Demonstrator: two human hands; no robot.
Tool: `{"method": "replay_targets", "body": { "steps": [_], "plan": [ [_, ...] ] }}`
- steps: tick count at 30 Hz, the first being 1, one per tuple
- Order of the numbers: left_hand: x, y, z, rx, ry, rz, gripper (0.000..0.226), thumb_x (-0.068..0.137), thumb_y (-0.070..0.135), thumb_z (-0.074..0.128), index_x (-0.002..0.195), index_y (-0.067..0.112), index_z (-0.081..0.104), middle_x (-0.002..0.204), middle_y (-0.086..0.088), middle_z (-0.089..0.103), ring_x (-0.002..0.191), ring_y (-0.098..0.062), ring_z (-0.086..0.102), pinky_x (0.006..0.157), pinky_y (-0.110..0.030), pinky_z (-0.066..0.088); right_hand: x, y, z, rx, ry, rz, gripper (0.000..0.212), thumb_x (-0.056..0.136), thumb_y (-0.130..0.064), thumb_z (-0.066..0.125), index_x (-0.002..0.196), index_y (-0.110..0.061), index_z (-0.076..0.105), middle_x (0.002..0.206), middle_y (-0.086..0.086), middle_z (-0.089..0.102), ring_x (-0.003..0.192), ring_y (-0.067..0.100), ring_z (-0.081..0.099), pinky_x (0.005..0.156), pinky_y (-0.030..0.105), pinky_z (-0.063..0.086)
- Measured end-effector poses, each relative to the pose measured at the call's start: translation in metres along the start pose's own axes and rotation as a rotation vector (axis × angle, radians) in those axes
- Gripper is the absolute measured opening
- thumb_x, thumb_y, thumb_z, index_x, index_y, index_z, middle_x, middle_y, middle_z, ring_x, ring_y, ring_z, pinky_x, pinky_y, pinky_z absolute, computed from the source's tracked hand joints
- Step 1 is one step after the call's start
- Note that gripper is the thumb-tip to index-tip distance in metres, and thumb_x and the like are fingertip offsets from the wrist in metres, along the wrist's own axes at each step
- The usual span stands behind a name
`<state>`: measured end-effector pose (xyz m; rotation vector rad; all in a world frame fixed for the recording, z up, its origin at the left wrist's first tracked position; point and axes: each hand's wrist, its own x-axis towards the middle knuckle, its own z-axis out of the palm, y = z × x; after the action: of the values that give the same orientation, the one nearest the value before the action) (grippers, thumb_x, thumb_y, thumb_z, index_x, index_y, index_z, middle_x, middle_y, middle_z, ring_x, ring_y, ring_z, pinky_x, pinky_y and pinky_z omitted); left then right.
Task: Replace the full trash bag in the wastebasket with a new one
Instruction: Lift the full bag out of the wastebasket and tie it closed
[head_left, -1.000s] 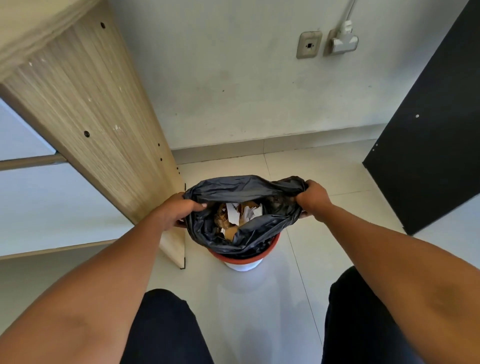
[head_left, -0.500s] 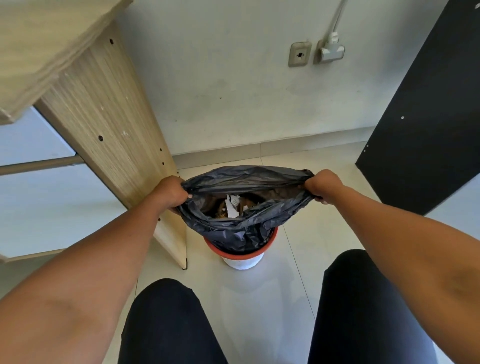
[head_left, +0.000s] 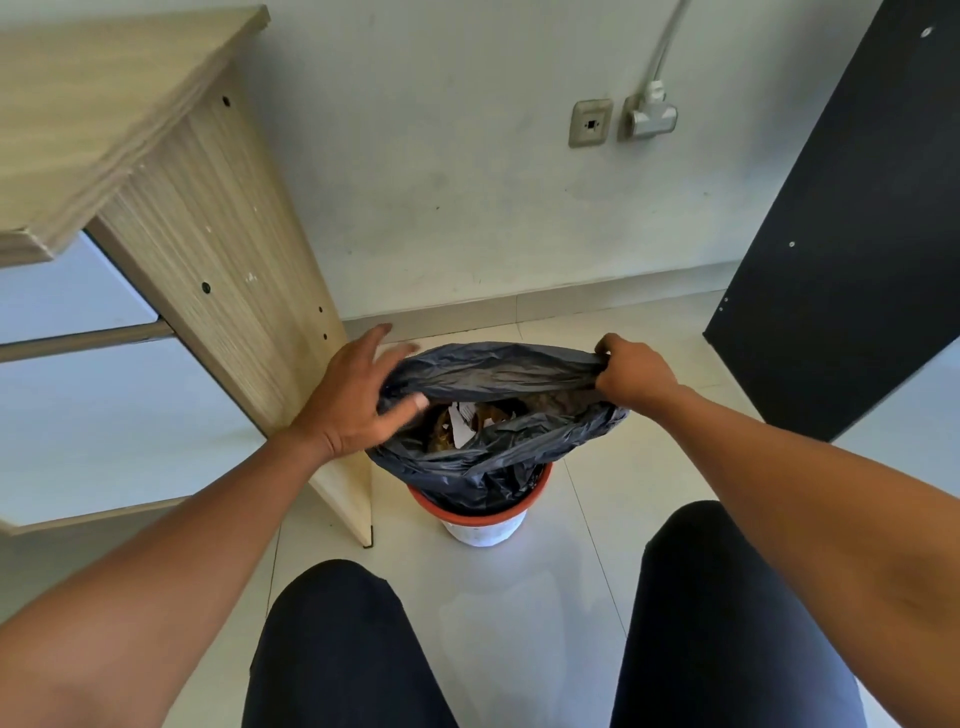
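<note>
A black trash bag (head_left: 498, 462) stands partly lifted out of a small white wastebasket (head_left: 483, 530) with a red rim, on the tiled floor. Paper and brown scraps (head_left: 462, 421) show through the bag's mouth. My right hand (head_left: 636, 371) grips the bag's right top edge in a fist and holds it up. At the bag's left edge my left hand (head_left: 353, 400) has its fingers spread, with the thumb lying against the plastic; it grips nothing.
A wooden desk's side panel (head_left: 228, 270) stands right beside the basket on the left. A black board (head_left: 852, 234) leans at the right. The wall behind carries a socket with a plug (head_left: 649, 117). My knees (head_left: 337, 649) are low in the foreground.
Both hands pulled the bag's top up and apart out of the basket. Since then my left hand has let go of the left edge and opened its fingers.
</note>
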<state>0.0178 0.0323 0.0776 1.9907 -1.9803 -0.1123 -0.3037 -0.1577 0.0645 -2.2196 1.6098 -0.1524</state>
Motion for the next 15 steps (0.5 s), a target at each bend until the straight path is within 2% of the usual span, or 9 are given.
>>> {"method": "replay_targets", "body": {
  "steps": [2, 4, 7, 9, 10, 11, 12, 13, 15],
  "plan": [
    [-0.005, 0.009, 0.008, 0.188, -0.169, 0.140, 0.104, 0.068, 0.096, 0.051, 0.151, 0.035, 0.042, 0.171, -0.010, -0.006, 0.157, -0.033, -0.009, 0.125, -0.061, 0.003, -0.001, -0.001, 0.000, 0.004, 0.024, 0.036, 0.035, 0.087, -0.014, 0.058, 0.122, -0.013, 0.056, 0.107, 0.015, 0.066, 0.086, 0.032, 0.059, 0.072, 0.038, 0.051],
    [-0.009, 0.014, 0.019, 0.356, -0.280, 0.207, 0.112, 0.056, 0.101, 0.050, 0.147, 0.037, 0.049, 0.168, -0.012, -0.024, 0.152, -0.032, -0.030, 0.121, -0.067, -0.009, -0.001, 0.000, 0.002, -0.001, 0.046, 0.047, 0.027, 0.087, -0.013, 0.058, 0.114, -0.012, 0.056, 0.100, 0.013, 0.063, 0.084, 0.032, 0.058, 0.068, 0.036, 0.048],
    [-0.007, 0.011, 0.030, 0.416, -0.254, 0.141, 0.081, 0.059, 0.086, 0.065, 0.125, 0.040, 0.067, 0.168, -0.014, -0.025, 0.152, -0.034, -0.032, 0.117, -0.071, -0.011, 0.000, -0.001, 0.004, 0.012, 0.073, -0.020, 0.021, 0.084, -0.009, 0.060, 0.104, -0.013, 0.056, 0.102, 0.013, 0.060, 0.085, 0.032, 0.056, 0.068, 0.035, 0.044],
    [-0.001, 0.010, 0.032, 0.296, -0.209, 0.033, 0.052, 0.066, 0.068, 0.074, 0.108, 0.038, 0.074, 0.171, -0.012, -0.009, 0.157, -0.032, -0.015, 0.120, -0.067, -0.010, 0.002, -0.001, 0.003, -0.007, 0.053, -0.095, 0.018, 0.082, -0.005, 0.059, 0.096, -0.015, 0.055, 0.106, 0.014, 0.057, 0.085, 0.033, 0.055, 0.069, 0.035, 0.043],
    [0.003, 0.010, 0.032, 0.221, -0.209, -0.024, 0.043, 0.068, 0.059, 0.075, 0.103, 0.034, 0.077, 0.171, -0.012, 0.008, 0.157, -0.032, 0.004, 0.123, -0.063, -0.003, 0.002, -0.002, 0.003, -0.028, 0.034, -0.124, 0.018, 0.081, -0.005, 0.059, 0.095, -0.015, 0.054, 0.107, 0.014, 0.055, 0.086, 0.033, 0.054, 0.070, 0.036, 0.042],
    [0.007, 0.010, 0.031, 0.151, -0.212, -0.064, 0.039, 0.067, 0.051, 0.072, 0.098, 0.028, 0.079, 0.162, -0.012, 0.032, 0.150, -0.033, 0.029, 0.124, -0.057, 0.013, 0.002, -0.004, 0.001, -0.057, 0.010, -0.136, 0.017, 0.082, -0.005, 0.059, 0.094, -0.015, 0.054, 0.108, 0.013, 0.055, 0.087, 0.032, 0.053, 0.071, 0.036, 0.043],
    [0.010, 0.009, 0.028, 0.076, -0.223, -0.105, 0.038, 0.066, 0.046, 0.068, 0.094, 0.022, 0.080, 0.143, -0.008, 0.054, 0.132, -0.032, 0.050, 0.116, -0.049, 0.033, 0.003, -0.006, 0.000, -0.099, -0.021, -0.129, 0.017, 0.082, -0.009, 0.060, 0.096, -0.016, 0.054, 0.110, 0.012, 0.054, 0.089, 0.032, 0.053, 0.074, 0.037, 0.045],
    [0.013, 0.008, 0.025, -0.006, -0.216, -0.140, 0.037, 0.064, 0.041, 0.066, 0.089, 0.018, 0.079, 0.119, -0.003, 0.065, 0.110, -0.029, 0.062, 0.100, -0.040, 0.047, 0.004, -0.008, -0.001, -0.156, -0.065, -0.107, 0.020, 0.082, -0.014, 0.061, 0.101, -0.016, 0.055, 0.113, 0.011, 0.055, 0.094, 0.031, 0.054, 0.079, 0.040, 0.047],
    [0.018, 0.008, 0.017, -0.161, -0.170, -0.234, 0.010, 0.069, 0.032, 0.070, 0.073, 0.023, 0.069, 0.087, 0.005, 0.063, 0.083, -0.022, 0.063, 0.071, -0.030, 0.049, 0.006, -0.014, -0.002, -0.271, -0.160, -0.075, 0.039, 0.080, -0.027, 0.061, 0.118, -0.019, 0.053, 0.121, 0.008, 0.054, 0.108, 0.032, 0.053, 0.096, 0.050, 0.045]
  ]
}}
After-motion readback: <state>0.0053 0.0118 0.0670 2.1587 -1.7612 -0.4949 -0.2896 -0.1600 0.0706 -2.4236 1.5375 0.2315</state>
